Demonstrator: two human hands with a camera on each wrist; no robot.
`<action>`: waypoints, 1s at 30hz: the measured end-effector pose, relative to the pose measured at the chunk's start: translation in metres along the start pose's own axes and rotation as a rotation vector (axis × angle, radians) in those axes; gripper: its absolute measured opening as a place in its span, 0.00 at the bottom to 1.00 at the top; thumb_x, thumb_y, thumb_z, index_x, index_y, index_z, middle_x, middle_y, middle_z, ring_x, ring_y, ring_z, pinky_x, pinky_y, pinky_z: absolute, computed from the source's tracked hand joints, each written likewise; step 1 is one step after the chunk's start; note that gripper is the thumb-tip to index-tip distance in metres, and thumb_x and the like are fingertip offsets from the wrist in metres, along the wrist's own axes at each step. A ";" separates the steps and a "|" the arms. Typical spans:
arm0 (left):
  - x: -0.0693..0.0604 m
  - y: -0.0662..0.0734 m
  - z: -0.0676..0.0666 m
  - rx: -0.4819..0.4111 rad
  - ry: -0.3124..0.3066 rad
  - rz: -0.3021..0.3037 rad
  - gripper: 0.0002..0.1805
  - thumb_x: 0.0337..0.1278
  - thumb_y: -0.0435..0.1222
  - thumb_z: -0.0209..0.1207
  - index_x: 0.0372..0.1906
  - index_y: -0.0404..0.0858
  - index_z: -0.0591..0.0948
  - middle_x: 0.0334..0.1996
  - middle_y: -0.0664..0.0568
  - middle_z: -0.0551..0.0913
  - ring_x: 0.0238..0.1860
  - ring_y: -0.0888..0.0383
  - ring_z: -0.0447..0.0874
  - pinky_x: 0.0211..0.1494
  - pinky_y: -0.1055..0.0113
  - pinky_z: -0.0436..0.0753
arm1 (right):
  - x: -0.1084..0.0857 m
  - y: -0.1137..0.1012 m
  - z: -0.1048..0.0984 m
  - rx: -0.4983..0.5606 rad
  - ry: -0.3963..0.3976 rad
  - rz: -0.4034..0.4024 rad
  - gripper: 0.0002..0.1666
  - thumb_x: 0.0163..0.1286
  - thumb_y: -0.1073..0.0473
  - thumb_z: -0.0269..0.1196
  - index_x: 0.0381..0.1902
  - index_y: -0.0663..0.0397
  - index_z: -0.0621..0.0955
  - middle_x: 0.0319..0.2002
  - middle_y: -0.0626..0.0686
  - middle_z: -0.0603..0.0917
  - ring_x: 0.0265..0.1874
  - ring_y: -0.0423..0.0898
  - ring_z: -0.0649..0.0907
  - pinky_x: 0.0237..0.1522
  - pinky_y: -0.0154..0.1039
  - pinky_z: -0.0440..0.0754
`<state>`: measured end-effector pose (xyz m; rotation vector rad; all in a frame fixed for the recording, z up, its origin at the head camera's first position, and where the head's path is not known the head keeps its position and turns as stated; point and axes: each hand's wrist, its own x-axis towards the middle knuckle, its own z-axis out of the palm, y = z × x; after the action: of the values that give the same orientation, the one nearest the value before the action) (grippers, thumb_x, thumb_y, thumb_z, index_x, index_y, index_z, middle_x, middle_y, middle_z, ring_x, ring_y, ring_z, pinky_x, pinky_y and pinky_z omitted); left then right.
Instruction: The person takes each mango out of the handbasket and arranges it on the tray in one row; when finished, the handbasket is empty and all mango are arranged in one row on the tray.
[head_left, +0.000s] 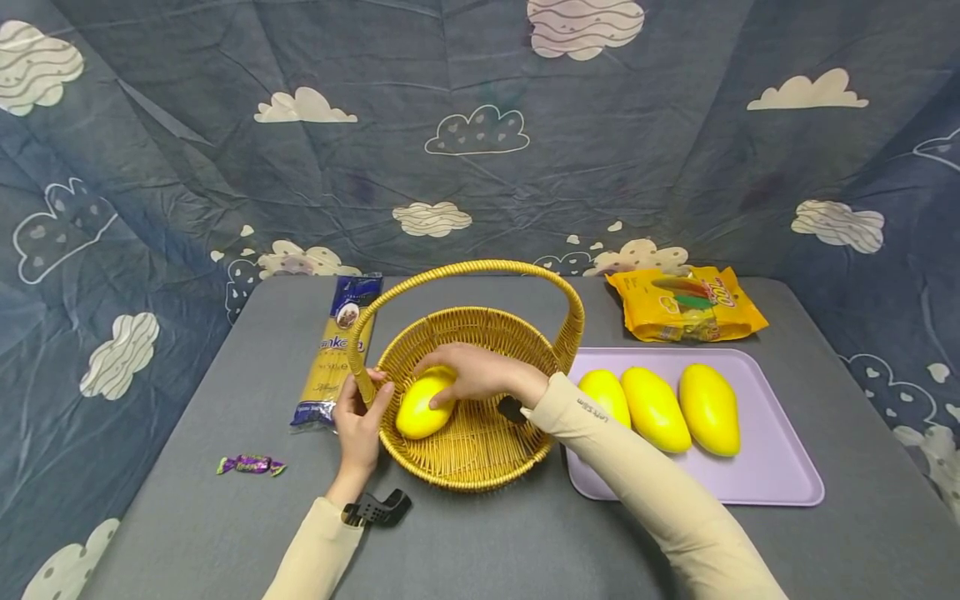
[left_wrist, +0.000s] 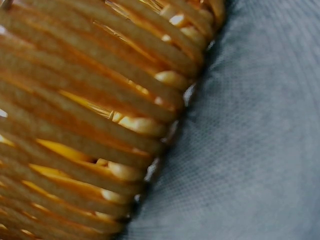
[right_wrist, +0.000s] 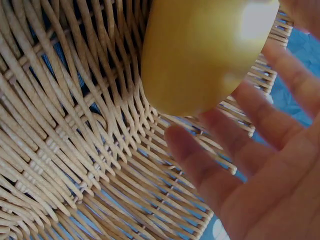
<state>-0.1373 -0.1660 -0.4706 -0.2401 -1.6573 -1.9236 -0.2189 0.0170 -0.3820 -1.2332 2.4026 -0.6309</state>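
Observation:
A yellow mango lies at the left inside a golden wicker basket with a tall arched handle. My right hand reaches in from the right and holds this mango from above, thumb on the near side. In the right wrist view, fingertips touch the lower part of the mango, close to the woven wall. At the basket's left rim, my left hand grips the foot of the handle. Only the basket's woven outside fills the left wrist view; the hand itself is hidden there.
A lilac tray with three mangoes stands to the right, partly under my right sleeve. Behind it lies a yellow packet. A spaghetti pack is left of the basket, and a purple wrapped candy lies front left.

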 end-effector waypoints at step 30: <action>0.000 0.000 0.001 -0.013 0.014 0.002 0.11 0.57 0.21 0.57 0.41 0.18 0.70 0.39 0.37 0.75 0.43 0.51 0.74 0.48 0.68 0.72 | -0.006 0.003 0.004 -0.063 -0.100 0.013 0.31 0.56 0.49 0.72 0.55 0.39 0.72 0.54 0.50 0.79 0.50 0.45 0.77 0.50 0.42 0.72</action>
<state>-0.1378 -0.1646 -0.4703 -0.2322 -1.6355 -1.9303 -0.2152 0.0224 -0.3864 -1.2435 2.3618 -0.4815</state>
